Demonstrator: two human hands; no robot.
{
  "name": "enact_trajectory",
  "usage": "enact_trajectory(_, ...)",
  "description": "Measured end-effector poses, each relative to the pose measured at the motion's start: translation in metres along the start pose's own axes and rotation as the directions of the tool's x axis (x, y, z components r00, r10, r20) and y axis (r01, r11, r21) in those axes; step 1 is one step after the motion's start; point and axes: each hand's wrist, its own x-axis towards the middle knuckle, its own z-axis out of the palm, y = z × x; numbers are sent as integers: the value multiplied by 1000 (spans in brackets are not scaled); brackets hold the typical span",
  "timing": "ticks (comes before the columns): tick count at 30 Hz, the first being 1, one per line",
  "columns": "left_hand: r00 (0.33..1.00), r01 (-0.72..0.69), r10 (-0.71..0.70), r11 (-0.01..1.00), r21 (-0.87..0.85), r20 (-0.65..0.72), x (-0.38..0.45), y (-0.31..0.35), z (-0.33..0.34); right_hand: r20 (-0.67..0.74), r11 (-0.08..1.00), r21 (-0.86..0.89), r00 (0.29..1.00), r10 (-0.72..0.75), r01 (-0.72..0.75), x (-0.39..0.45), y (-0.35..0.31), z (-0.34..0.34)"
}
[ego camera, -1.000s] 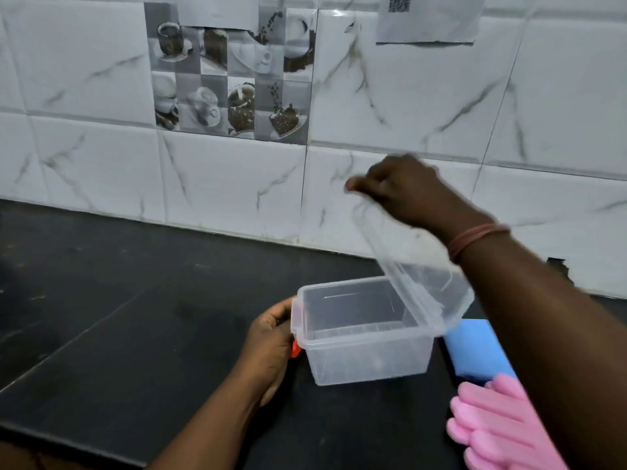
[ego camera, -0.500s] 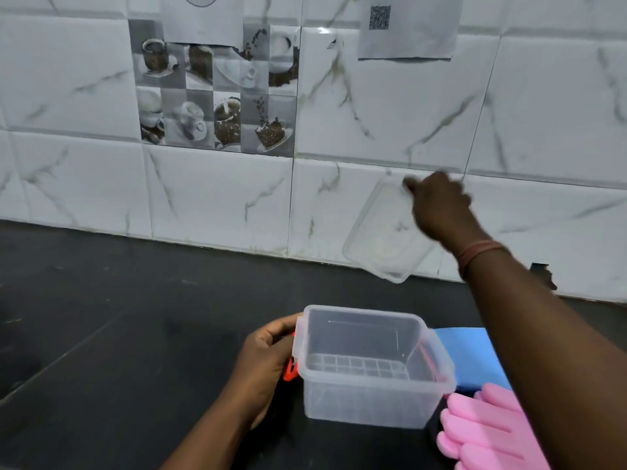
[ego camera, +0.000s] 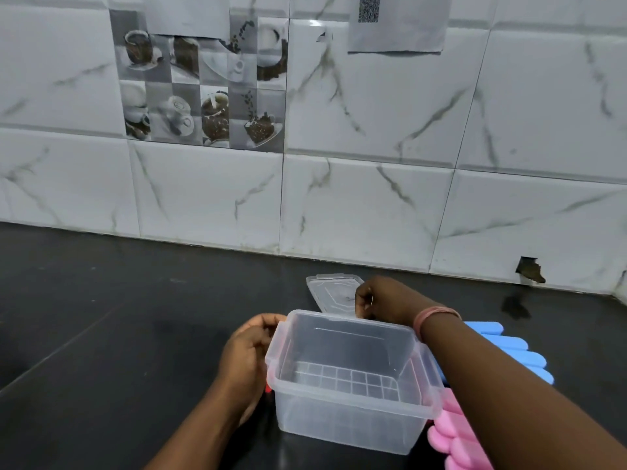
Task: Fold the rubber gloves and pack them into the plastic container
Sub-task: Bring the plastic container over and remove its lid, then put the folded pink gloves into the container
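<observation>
Plastic container [ego camera: 353, 378] lidless, nothing inside, left hand [ego camera: 246, 359] gripping its side; right hand [ego camera: 383, 298] pinching lid [ego camera: 330, 293].

Wall: white glossy tiles [ego camera: 373, 106] with grey marble veining, laid in wide rows with thin grout lines.
Decor tile: a grey checkered panel [ego camera: 200, 86] set into the wall at upper left, printed with coffee cups and beans.
Papers: two sheets stuck high on the wall, one [ego camera: 185, 15] overlapping the top of the decor panel, the other [ego camera: 397, 25] to its right, carrying a QR code.
Damage: a chipped hole [ego camera: 529, 270] in the bottom tile row at right, just above the counter.
Counter: a dark, near-black slab [ego camera: 101, 320] meeting the wall, with faint seam lines and a dull sheen.
Light: soft and even, with a small glare on the upper tiles.
</observation>
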Motion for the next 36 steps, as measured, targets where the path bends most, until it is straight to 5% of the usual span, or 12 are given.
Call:
enact_trajectory(3, 999, -43, 43, 999, 32, 1, -3, -1, 0, 65, 994, 103, 998, 24, -31, -3, 6, -3)
enact_trajectory(8, 988, -155, 150, 971, 180, 38, -1, -6, 0, -58, 947, 315, 994, 88, -65, -19, -1, -10)
enact_trajectory(15, 998, -21, 19, 999, 45, 57, 8, -6, -6, -216, 956, 262, 957, 193, -134, -58, -27, -9)
enact_trajectory(23, 986, -143, 149, 986, 90, -73, -7, 5, 17, -410, 904, 361, 832, 374, -229, -110, -30, -2)
enact_trajectory(26, 920, -289, 295, 955, 63, -259, -9, 41, 28, -455, 854, 429, 747, 485, -294, -143, -7, -6)
enact_trajectory(28, 778, -456, 485, 873, 172, -399, -30, 67, 48, -450, 795, 456, 667, 593, -400, -168, 15, -5)
enact_trajectory(30, 722, -597, 633, 774, 211, -281, -66, 77, 84, -395, 720, 417, 603, 693, -555, -191, 37, -2)
enact_trajectory(32, 799, -595, 600, 776, 211, 45, -101, 65, 131, -303, 602, 356, 522, 798, -714, -212, 53, 4)
enact_trajectory(34, 873, -471, 384, 823, 318, 301, -127, 40, 175, -194, 501, 320, 462, 866, -804, -227, 62, 10)
enact_trajectory(36, 918, -297, 127, 849, 437, 376, -138, 14, 206, -114, 483, 304, 471, 874, -821, -236, 65, 15)
